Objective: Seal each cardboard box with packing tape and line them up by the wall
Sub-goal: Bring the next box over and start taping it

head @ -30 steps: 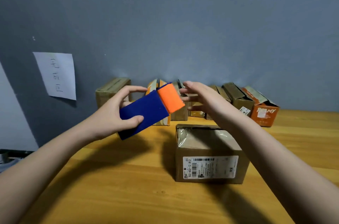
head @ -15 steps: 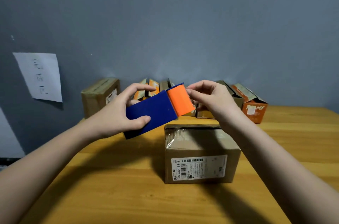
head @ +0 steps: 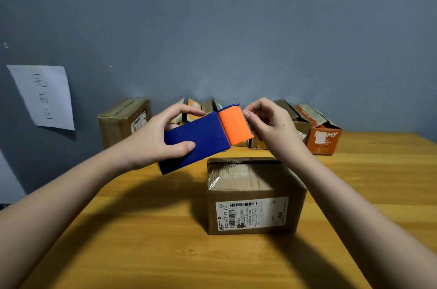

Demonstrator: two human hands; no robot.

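Above table (head: 142, 241), right hand (head: 272, 128) nearer dispenser (head: 203, 139)

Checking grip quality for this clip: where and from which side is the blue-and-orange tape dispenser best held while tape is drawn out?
Likely the flat blue body of the tape dispenser, taken from its left end, as the left hand does with thumb across the broad face. That leaves the orange toothed end free for the right hand, whose fingertips pinch there.
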